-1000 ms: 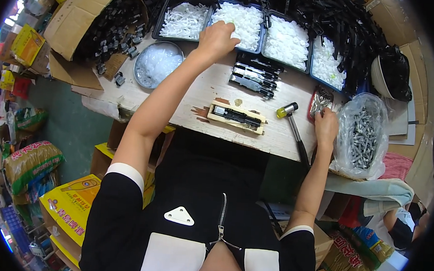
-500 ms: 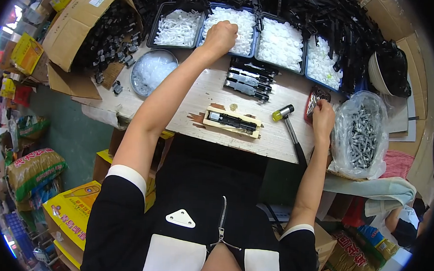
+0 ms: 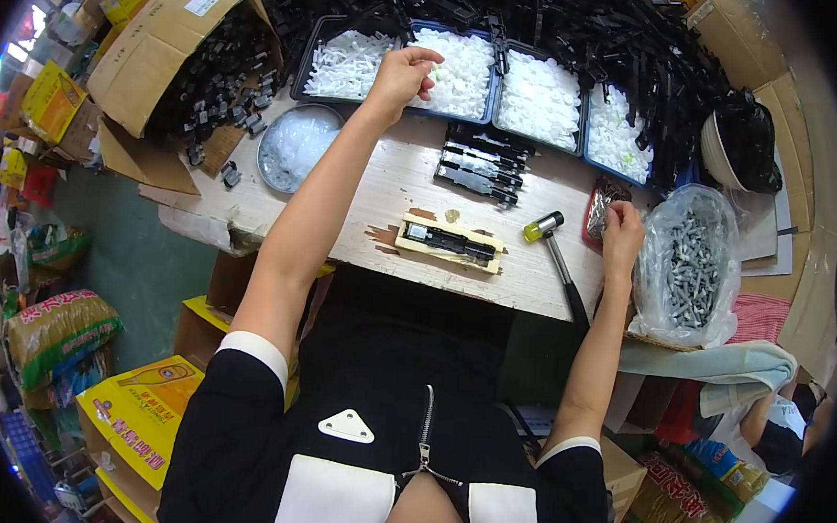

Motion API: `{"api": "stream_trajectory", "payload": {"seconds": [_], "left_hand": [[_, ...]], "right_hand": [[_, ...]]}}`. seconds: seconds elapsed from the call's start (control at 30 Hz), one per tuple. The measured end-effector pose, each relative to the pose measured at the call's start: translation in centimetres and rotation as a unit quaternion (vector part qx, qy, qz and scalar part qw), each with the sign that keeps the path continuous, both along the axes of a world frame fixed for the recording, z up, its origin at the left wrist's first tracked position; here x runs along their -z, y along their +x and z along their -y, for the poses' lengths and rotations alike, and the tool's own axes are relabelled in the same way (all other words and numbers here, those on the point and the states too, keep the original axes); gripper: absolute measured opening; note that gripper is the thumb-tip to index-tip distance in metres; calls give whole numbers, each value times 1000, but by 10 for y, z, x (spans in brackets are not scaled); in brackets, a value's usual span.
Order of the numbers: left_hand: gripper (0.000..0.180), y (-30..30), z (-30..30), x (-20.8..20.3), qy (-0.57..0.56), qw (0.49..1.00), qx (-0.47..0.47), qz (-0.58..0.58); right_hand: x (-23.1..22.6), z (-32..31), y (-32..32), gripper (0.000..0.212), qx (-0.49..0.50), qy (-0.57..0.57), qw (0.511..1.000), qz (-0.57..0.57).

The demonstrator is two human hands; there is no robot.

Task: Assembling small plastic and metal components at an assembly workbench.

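My left hand point(image 3: 402, 84) hovers at the near edge of the second tray of white plastic pieces point(image 3: 463, 77), beside the first tray of longer white pieces point(image 3: 349, 65). Its fingers are curled into a pinch; whatever they hold is too small to make out. My right hand point(image 3: 622, 238) is at a small red box of tiny dark metal parts point(image 3: 601, 207), fingertips pinched together at its near side, their contents hidden. Between my arms a cream block fixture point(image 3: 448, 242) holds a black elongated assembly point(image 3: 436, 236). Several similar black assemblies point(image 3: 482, 168) lie in a stack behind it.
A hammer point(image 3: 555, 251) with a yellow-and-black head lies left of my right forearm. Right of it sits a plastic-lined container of grey metal parts point(image 3: 691, 264). A round metal dish point(image 3: 296, 149) and a tipped carton of black parts point(image 3: 168, 40) stand left. Black parts pile up behind the trays.
My left hand has drawn left and slightly back from over the second tray, turning so its fingers show. My right hand stays at the red box. The view has shifted a little.
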State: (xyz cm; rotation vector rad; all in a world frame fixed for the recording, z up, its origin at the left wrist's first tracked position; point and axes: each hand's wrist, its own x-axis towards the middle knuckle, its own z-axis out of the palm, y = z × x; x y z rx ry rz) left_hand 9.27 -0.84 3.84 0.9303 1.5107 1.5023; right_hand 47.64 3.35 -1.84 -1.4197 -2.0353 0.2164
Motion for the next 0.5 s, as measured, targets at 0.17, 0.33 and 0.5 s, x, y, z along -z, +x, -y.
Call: {"api": "stream_trajectory", "payload": {"seconds": [0.17,0.33,0.5], "left_hand": [[18,14,35,-1,50,982,76,164],[13,61,95,14,49,950,152,267],[14,80,140,29,-6,932,182,312]], "right_hand": [[-24,22,-26,3,7,-279,887,-369],[-39,66,-85,4,-193,-327,817,-434],[-41,97,-126,7,-284,-426,736,-443]]}}
